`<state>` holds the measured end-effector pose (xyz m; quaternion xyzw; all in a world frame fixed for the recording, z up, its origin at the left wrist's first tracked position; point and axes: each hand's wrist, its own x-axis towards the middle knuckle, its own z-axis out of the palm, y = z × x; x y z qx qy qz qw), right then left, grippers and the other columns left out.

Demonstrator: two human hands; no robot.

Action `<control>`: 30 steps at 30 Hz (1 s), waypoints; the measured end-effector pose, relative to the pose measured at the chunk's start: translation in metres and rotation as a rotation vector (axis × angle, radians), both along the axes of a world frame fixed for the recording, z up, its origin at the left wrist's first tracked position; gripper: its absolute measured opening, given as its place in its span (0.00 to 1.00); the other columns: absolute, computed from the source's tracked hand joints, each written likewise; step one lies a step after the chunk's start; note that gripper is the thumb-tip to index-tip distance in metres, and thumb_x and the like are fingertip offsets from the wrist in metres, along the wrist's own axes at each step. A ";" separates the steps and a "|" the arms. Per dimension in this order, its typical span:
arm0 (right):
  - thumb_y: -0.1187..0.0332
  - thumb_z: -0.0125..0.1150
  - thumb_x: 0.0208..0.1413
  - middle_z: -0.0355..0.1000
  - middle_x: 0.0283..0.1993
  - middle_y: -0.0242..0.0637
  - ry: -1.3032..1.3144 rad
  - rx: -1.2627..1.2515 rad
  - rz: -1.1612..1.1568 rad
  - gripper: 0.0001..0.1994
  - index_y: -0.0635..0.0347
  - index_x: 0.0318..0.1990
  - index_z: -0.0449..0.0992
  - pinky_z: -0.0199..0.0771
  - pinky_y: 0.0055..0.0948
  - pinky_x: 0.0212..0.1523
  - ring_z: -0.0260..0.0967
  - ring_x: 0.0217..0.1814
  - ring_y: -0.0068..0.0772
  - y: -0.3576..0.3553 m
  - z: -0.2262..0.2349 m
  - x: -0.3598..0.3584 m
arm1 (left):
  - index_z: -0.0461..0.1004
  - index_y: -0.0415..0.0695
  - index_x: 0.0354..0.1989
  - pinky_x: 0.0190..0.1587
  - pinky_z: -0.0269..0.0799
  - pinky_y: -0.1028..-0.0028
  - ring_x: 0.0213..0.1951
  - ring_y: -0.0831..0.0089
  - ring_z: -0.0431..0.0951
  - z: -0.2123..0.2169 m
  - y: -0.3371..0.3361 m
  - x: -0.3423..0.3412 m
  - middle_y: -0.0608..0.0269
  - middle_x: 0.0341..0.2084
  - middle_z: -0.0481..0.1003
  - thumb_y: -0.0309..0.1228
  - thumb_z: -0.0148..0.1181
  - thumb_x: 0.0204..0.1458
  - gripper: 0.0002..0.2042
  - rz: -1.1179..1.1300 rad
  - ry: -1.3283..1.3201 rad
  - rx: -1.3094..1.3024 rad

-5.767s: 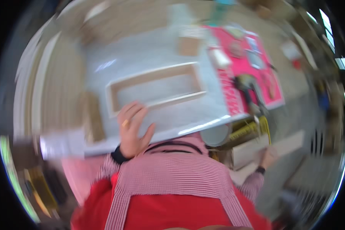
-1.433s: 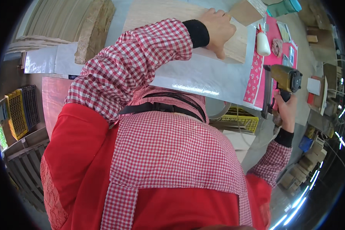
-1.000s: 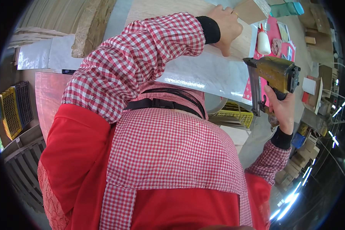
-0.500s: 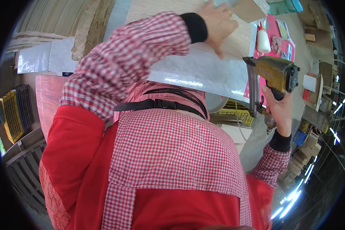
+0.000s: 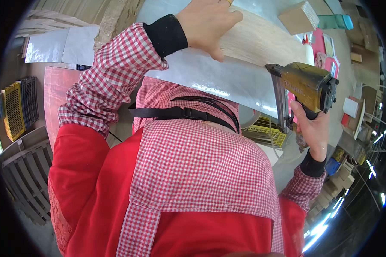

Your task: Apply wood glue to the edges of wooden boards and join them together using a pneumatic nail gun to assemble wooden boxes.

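I have the right hand (image 5: 315, 132) wrapped around the handle of a yellow-and-black nail gun (image 5: 306, 85). That grip is narrow and full: the tool's body sits just beyond the fingers, its long magazine runs along their left side, and its dark nose is to the left of the palm. The wooden board (image 5: 263, 43) lies farther left and beyond this grip, over the grey-topped worktable (image 5: 227, 81). Its near right part comes close to the nose, though through this fisheye I can't tell whether the two touch.

My left hand (image 5: 210, 25) is well to the left of the tool, at the board's left part, fingers spread wide and thumb toward the near edge. Some fingertips run out of view, so I cannot tell how firmly it rests on the wood.

Beyond the right hand I see a wooden block (image 5: 299, 19), a teal bottle (image 5: 335, 22) and a white squeeze bottle (image 5: 309, 53). Nearer me, left of that hand, is a yellow crate (image 5: 268, 132).
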<state>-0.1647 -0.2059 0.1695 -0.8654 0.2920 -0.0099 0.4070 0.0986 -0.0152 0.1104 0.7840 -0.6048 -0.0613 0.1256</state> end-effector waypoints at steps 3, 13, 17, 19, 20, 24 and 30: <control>0.63 0.71 0.58 0.71 0.24 0.24 0.026 0.035 -0.028 0.14 0.63 0.43 0.79 0.57 0.18 0.16 0.59 0.16 0.12 0.000 0.002 -0.002 | 0.74 0.39 0.41 0.50 0.65 0.50 0.51 0.49 0.70 -0.003 -0.001 -0.001 0.42 0.42 0.71 0.48 0.78 0.24 0.35 0.000 0.019 -0.035; 0.62 0.70 0.58 0.70 0.23 0.24 0.008 0.053 -0.043 0.13 0.63 0.41 0.79 0.57 0.18 0.16 0.59 0.16 0.12 0.001 0.003 0.000 | 0.74 0.39 0.39 0.49 0.65 0.54 0.49 0.50 0.70 -0.010 -0.006 0.005 0.43 0.41 0.71 0.47 0.78 0.24 0.34 -0.016 0.048 -0.065; 0.61 0.70 0.59 0.69 0.21 0.24 0.161 0.083 -0.141 0.13 0.63 0.40 0.79 0.57 0.19 0.16 0.59 0.16 0.12 0.006 0.013 0.004 | 0.74 0.39 0.39 0.48 0.66 0.55 0.48 0.50 0.70 -0.018 -0.007 0.006 0.43 0.41 0.71 0.47 0.78 0.24 0.34 -0.023 0.056 -0.136; 0.61 0.70 0.58 0.68 0.20 0.23 0.226 0.068 -0.175 0.13 0.63 0.39 0.79 0.57 0.19 0.16 0.59 0.16 0.13 0.007 0.014 0.006 | 0.74 0.39 0.39 0.48 0.66 0.54 0.49 0.50 0.70 -0.021 -0.006 0.007 0.43 0.41 0.71 0.47 0.78 0.24 0.34 -0.027 0.057 -0.160; 0.60 0.70 0.58 0.68 0.19 0.23 0.258 0.060 -0.192 0.13 0.63 0.38 0.79 0.57 0.19 0.16 0.59 0.16 0.13 0.008 0.014 0.006 | 0.73 0.39 0.40 0.49 0.66 0.54 0.49 0.49 0.70 -0.023 -0.005 0.007 0.42 0.41 0.71 0.47 0.77 0.24 0.34 -0.028 0.055 -0.184; 0.61 0.70 0.58 0.69 0.21 0.24 0.245 0.031 -0.139 0.13 0.62 0.37 0.79 0.57 0.19 0.16 0.60 0.16 0.13 0.008 0.012 0.010 | 0.73 0.38 0.41 0.52 0.65 0.51 0.51 0.47 0.70 -0.039 0.000 -0.003 0.41 0.42 0.71 0.46 0.77 0.25 0.34 0.008 -0.235 -0.220; 0.60 0.70 0.58 0.72 0.25 0.24 0.057 -0.079 0.009 0.13 0.61 0.40 0.80 0.59 0.19 0.18 0.62 0.18 0.13 0.021 0.003 0.007 | 0.71 0.36 0.42 0.55 0.64 0.48 0.54 0.44 0.70 -0.040 0.042 0.027 0.38 0.43 0.70 0.43 0.76 0.28 0.33 -0.044 -0.324 -0.240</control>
